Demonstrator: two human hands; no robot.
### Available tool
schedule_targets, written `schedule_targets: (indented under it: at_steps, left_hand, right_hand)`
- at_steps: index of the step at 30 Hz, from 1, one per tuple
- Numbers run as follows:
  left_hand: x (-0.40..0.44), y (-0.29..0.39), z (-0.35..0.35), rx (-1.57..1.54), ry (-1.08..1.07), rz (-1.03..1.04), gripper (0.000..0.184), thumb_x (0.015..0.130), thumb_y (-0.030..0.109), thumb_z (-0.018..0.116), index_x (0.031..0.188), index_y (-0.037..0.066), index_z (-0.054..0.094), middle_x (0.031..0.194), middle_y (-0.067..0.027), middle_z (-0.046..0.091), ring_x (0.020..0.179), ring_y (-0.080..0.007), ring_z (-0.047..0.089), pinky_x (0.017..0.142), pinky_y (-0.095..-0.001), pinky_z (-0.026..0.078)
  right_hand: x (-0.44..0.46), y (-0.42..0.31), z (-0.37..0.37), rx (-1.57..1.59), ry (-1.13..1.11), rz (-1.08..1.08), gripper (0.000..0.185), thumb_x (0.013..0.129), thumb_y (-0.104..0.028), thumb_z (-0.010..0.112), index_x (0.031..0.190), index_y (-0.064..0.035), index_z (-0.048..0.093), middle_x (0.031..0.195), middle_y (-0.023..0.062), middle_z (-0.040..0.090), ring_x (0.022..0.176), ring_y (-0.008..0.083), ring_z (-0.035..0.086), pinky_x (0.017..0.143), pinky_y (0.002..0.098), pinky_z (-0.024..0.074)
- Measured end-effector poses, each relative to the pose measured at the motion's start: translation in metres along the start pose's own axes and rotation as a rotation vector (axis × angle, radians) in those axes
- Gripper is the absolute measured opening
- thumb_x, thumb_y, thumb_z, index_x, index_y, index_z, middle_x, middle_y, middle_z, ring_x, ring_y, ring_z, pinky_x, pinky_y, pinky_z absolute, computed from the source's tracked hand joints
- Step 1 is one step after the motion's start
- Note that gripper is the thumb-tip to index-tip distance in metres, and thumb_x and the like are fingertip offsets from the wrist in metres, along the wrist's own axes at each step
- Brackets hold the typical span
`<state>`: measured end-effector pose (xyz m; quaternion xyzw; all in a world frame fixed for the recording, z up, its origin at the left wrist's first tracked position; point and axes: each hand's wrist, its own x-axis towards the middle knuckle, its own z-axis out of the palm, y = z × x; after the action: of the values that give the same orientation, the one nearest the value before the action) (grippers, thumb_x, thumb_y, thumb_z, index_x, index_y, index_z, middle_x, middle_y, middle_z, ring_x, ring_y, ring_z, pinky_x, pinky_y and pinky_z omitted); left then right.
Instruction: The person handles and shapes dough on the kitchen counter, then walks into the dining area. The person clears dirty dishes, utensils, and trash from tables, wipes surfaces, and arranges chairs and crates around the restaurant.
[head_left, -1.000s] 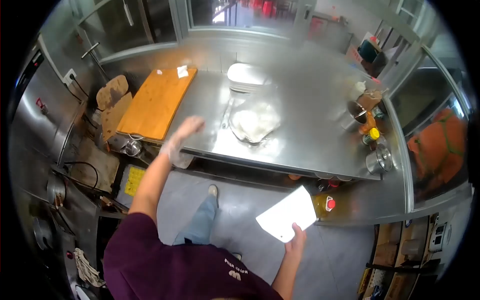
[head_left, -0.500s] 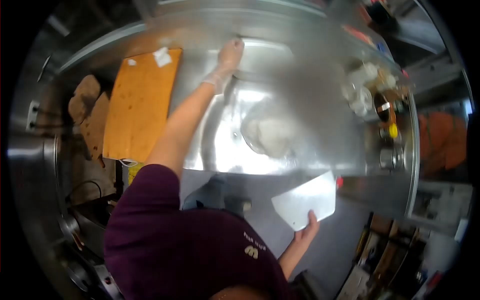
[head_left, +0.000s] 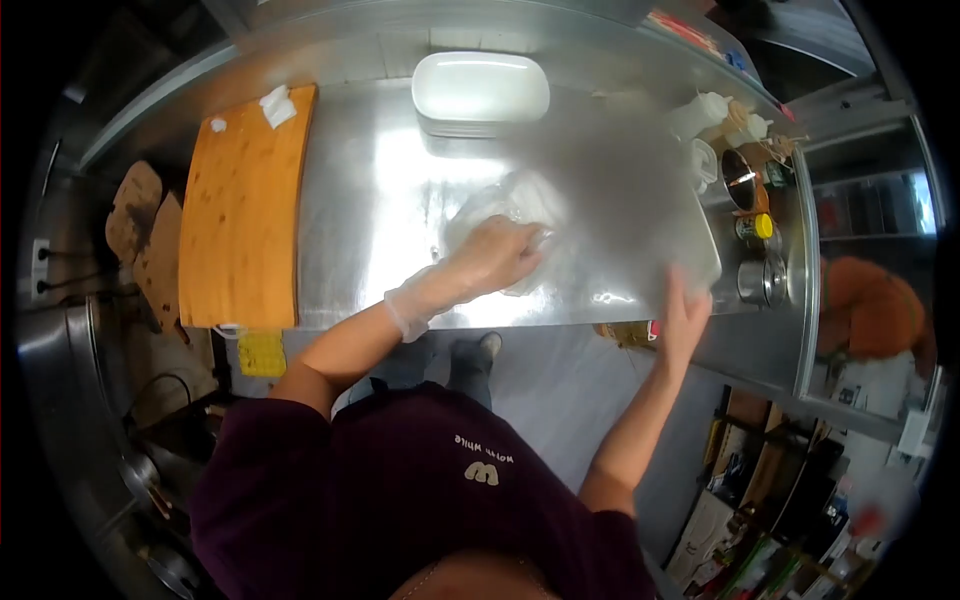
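Note:
My left hand [head_left: 492, 256], in a clear plastic glove, is closed over crumpled see-through plastic [head_left: 530, 195] on the steel counter [head_left: 350, 220]. Its fingers are curled and seem to pinch the plastic; whether this is a bag or loose film I cannot tell. On the right, my right hand [head_left: 686, 312] grips the lower edge of a flat white board [head_left: 706, 248] above the counter's front edge. A grey smudge across the view hides most of the board.
White rectangular dishes [head_left: 480, 92] are stacked at the back. A wooden cutting board [head_left: 240, 215] with white paper scraps [head_left: 278, 106] lies left. Squeeze bottles [head_left: 703, 115], a yellow-lidded jar [head_left: 757, 226] and a metal pot [head_left: 760, 282] line the right side. A person in orange [head_left: 870, 305] is beyond.
My left hand has come from the back of the counter down to the plastic. My right hand has lifted the white board up and rightward, from in front of the counter to above it.

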<state>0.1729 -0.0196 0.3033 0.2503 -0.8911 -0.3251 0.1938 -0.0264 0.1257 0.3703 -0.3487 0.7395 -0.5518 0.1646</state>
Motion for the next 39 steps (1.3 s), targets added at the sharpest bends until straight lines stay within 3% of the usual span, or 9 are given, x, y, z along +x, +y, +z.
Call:
schedule_targets:
  at_steps: [5,11,15,18,22,26,32,35,39]
  left_hand:
    - [-0.043,0.026,-0.002,-0.073,-0.105,-0.028,0.016,0.076,0.012,0.052,0.089,0.005,0.058,0.068,-0.0124,0.057,0.074,-0.0287,0.055,0.074,-0.0366,0.042]
    - [-0.084,0.000,0.010,0.283,-0.389,-0.166,0.012,0.073,0.011,0.051,0.079,0.005,0.059,0.071,-0.0131,0.058,0.072,-0.0274,0.057,0.071,-0.0371,0.043]
    - [-0.098,-0.009,0.024,0.528,-0.500,-0.412,0.012,0.075,0.015,0.052,0.069,0.005,0.057,0.073,-0.0136,0.059,0.072,-0.0265,0.057,0.068,-0.0367,0.043]
    - [-0.083,0.013,0.018,0.448,-0.035,-0.233,0.014,0.076,0.018,0.053,0.073,0.005,0.058,0.072,-0.0140,0.058,0.070,-0.0263,0.057,0.067,-0.0367,0.044]
    - [-0.059,0.001,0.044,0.104,-0.101,-0.210,0.019,0.077,0.017,0.054,0.091,0.004,0.055,0.084,-0.0137,0.056,0.084,-0.0309,0.053,0.073,-0.0360,0.044]
    - [-0.017,-0.033,0.064,0.149,-0.021,0.093,0.040,0.079,0.018,0.053,0.115,0.004,0.043,0.120,-0.0150,0.044,0.110,-0.0308,0.041,0.089,-0.0353,0.037]
    - [-0.005,-0.047,0.026,0.320,-0.050,-0.147,0.067,0.075,0.021,0.061,0.132,0.015,0.025,0.135,-0.0100,0.028,0.123,-0.0276,0.028,0.096,-0.0578,0.022]
    - [-0.038,-0.013,0.037,0.497,-0.161,-0.112,0.080,0.068,0.023,0.067,0.133,0.016,0.021,0.137,-0.0096,0.022,0.124,-0.0312,0.027,0.096,-0.0577,0.023]
    - [-0.071,0.006,0.043,0.382,0.011,-0.127,0.069,0.070,0.018,0.065,0.129,0.010,0.029,0.132,-0.0122,0.031,0.119,-0.0278,0.035,0.095,-0.0550,0.027]
  right_hand:
    - [0.107,-0.005,0.107,-0.673,-0.177,-0.970,0.029,0.068,-0.003,0.050,0.094,-0.0124,0.059,0.088,0.0075,0.058,0.083,0.0244,0.056,0.065,0.0353,0.0471]
    - [0.174,0.052,0.256,-0.999,-0.253,-1.321,0.014,0.074,-0.012,0.049,0.084,-0.0079,0.057,0.094,0.0063,0.057,0.095,0.0220,0.052,0.078,0.0479,0.0426]
    - [0.167,0.067,0.267,-0.850,-0.331,-1.238,0.018,0.073,-0.014,0.055,0.089,-0.0077,0.058,0.096,0.0057,0.057,0.096,0.0239,0.052,0.082,0.0491,0.0394]
    - [0.134,0.037,0.233,-0.453,-0.365,-1.121,0.023,0.070,-0.017,0.061,0.091,-0.0069,0.059,0.093,0.0083,0.058,0.092,0.0251,0.054,0.078,0.0412,0.0423]
    - [0.014,0.004,0.129,0.140,-0.726,-0.978,0.015,0.067,-0.015,0.061,0.081,-0.0088,0.059,0.080,0.0046,0.058,0.067,0.0229,0.055,0.048,0.0339,0.0435]
    - [-0.001,0.022,0.104,-0.351,-0.546,-1.239,0.024,0.063,-0.007,0.056,0.087,-0.0071,0.057,0.086,0.0057,0.054,0.077,0.0214,0.053,0.071,0.0343,0.0430]
    - [0.058,0.121,0.065,-0.616,-0.226,-0.753,0.025,0.069,-0.002,0.052,0.093,-0.0046,0.057,0.062,0.0061,0.053,0.063,0.0246,0.055,0.059,0.0372,0.0436]
    - [0.054,0.074,0.032,-0.294,-0.136,-0.071,0.023,0.071,-0.001,0.048,0.092,-0.0009,0.055,0.064,0.0077,0.052,0.058,0.0227,0.052,0.053,0.0337,0.0426]
    - [-0.015,0.050,0.057,0.012,-0.195,-0.564,0.014,0.067,0.001,0.049,0.080,-0.0002,0.055,0.070,0.0100,0.052,0.063,0.0232,0.052,0.059,0.0316,0.0433]
